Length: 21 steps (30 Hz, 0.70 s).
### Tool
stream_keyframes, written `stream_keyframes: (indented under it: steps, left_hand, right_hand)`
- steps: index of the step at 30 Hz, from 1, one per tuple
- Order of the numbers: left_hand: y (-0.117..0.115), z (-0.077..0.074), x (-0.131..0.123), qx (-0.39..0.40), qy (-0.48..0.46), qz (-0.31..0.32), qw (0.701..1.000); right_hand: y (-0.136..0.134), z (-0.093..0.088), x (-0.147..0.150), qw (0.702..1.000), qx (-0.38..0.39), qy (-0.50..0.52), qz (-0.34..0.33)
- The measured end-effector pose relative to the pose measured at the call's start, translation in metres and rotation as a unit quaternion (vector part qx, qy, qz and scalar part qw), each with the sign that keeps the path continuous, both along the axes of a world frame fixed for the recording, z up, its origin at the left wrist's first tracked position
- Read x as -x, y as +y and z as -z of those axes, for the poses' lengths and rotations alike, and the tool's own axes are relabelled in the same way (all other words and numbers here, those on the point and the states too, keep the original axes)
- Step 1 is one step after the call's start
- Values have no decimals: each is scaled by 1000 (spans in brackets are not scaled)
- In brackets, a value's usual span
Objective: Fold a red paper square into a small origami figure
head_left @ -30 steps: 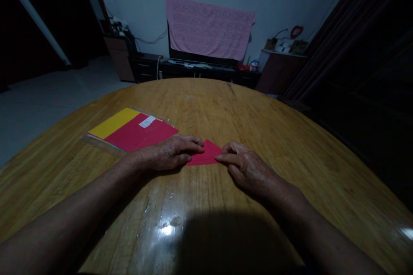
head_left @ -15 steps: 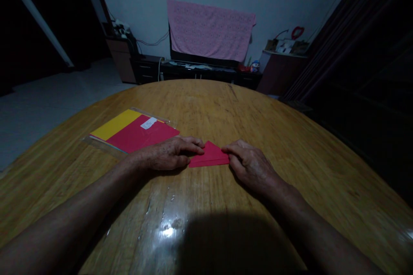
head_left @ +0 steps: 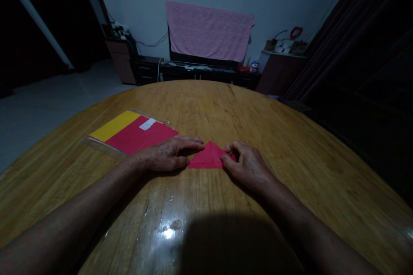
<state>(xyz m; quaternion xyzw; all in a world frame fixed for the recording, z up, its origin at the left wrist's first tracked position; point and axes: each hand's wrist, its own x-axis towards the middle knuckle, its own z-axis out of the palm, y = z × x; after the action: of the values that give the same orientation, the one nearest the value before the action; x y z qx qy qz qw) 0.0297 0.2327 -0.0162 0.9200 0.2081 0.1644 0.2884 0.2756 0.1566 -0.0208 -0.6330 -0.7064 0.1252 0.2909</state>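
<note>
- A folded red paper [head_left: 206, 157] lies at the centre of the frame on the round wooden counter [head_left: 193, 103], between the two hands.
- It is roughly a triangle: the peak points to the top of the frame, and the long axis runs left to right along the base, nearly level.
- A narrow folded band follows the base, and a crease drops from the peak.
- The right hand [head_left: 250, 163], right of centre, has its grip pinched on the paper's right side, thumb on top and fingers curled behind.
- The left hand [head_left: 164, 154], left of centre, has a released grip, lying flat with fingers stretched to the paper's left edge; the dim light makes it hard to say how firmly they touch.
- The paper's right corner is mostly hidden by the right hand; only a scrap of red shows past the thumb.
- Left of centre lies a clear-sleeved pack of coloured paper [head_left: 129, 135], yellow and red uppermost, with a white label [head_left: 147, 124]; its near corner is covered by the left hand and wrist, and the label's print is unreadable.
- Both forearms are cut off at the lower frame edges.
- At top centre hangs a pink patterned cloth [head_left: 209, 32]; the far right sinks into darkness.
</note>
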Motion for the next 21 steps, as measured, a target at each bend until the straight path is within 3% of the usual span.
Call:
stream_keyframes:
  steps: [6,16,18,21]
  left_hand:
    - [0,0,-1,-20,-2,-8,1000]
    - [-8,1,-14,44,-58,-78,994]
    - [-9,5,-18,12,-73,-87,993]
    - [-9,14,-26,-95,-71,-109,987]
  right_hand:
    - [1,-3,2,998,26,57,-1]
    - [5,1,0,998,13,65,7]
    - [6,1,0,996,0,83,17]
    - [10,2,-2,989,-16,141,47]
